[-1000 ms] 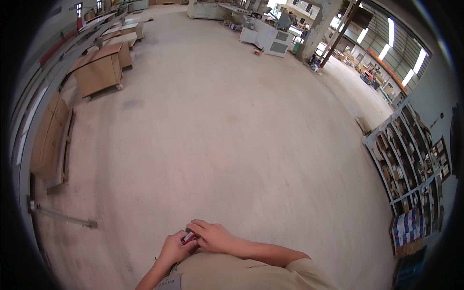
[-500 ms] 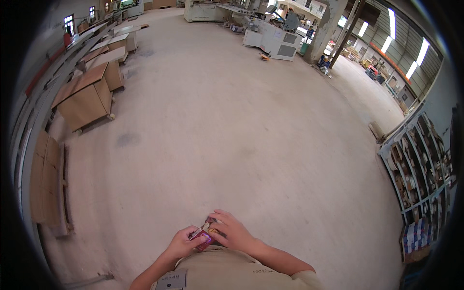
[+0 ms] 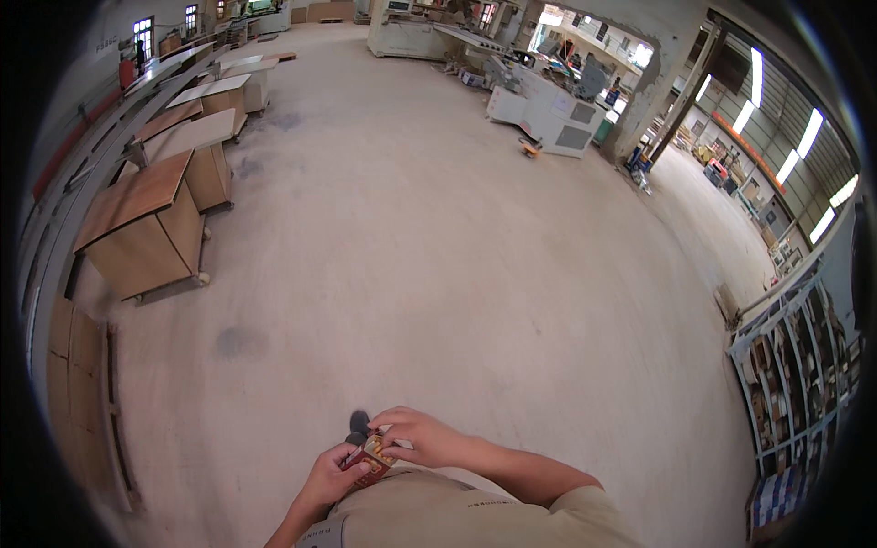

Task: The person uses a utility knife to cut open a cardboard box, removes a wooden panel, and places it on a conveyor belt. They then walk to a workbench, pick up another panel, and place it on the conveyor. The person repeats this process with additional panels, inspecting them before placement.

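Observation:
Close to my body, at the bottom of the head view, my left hand (image 3: 329, 477) is closed around a small dark-red cigarette pack (image 3: 373, 464). Its top is open, and yellowish-orange ends show inside. My right hand (image 3: 422, 438) reaches over from the right, its fingers bent and touching the pack's opening. Whether those fingertips pinch a single cigarette is too small to tell. Just beyond the pack, the tip of a dark shoe (image 3: 359, 422) shows on the floor.
Wheeled wooden cabinets (image 3: 151, 242) line the left side, with stacked brown boards (image 3: 78, 384) nearer me. A pale machine (image 3: 557, 119) stands far ahead by a pillar (image 3: 649, 87). To the right is a metal rack (image 3: 790, 365) full of small pieces. Dusty concrete floor (image 3: 438, 265) stretches ahead.
The cabinets, machine and rack sit lower in view and the shoe has appeared. Both hands have shifted slightly left and down with the pack; my right fingers stay at its opening.

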`<act>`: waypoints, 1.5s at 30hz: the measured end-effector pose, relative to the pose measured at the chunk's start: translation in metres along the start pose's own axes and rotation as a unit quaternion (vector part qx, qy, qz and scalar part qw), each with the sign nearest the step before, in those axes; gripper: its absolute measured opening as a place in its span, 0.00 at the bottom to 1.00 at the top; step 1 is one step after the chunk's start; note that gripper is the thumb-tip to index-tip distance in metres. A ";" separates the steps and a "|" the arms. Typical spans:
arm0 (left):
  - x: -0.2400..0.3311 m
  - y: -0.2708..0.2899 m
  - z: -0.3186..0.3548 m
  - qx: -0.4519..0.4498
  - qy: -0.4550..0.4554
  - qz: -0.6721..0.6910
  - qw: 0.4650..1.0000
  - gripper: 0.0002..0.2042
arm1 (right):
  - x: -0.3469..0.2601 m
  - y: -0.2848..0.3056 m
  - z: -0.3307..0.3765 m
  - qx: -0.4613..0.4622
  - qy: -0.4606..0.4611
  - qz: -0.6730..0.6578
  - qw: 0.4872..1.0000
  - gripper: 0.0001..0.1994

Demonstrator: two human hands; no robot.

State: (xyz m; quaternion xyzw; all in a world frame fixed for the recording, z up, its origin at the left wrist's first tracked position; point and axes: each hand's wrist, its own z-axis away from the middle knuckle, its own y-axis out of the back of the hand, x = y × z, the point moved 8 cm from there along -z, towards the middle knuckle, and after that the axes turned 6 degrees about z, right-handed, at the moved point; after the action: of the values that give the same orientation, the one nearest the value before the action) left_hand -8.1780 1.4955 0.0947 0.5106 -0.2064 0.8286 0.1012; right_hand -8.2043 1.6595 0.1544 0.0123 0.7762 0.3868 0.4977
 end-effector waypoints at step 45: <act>0.792 0.587 -1.307 -0.125 -0.121 -0.019 0.985 0.28 | 0.529 0.795 -1.257 0.205 0.507 -0.049 0.836 0.06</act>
State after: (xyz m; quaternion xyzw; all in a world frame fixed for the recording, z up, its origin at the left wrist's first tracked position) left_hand -9.8140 1.5187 0.1438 0.5943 -0.3090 0.7263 0.1545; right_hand -9.7455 1.6907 0.4961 -0.1220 0.9810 0.1457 0.0387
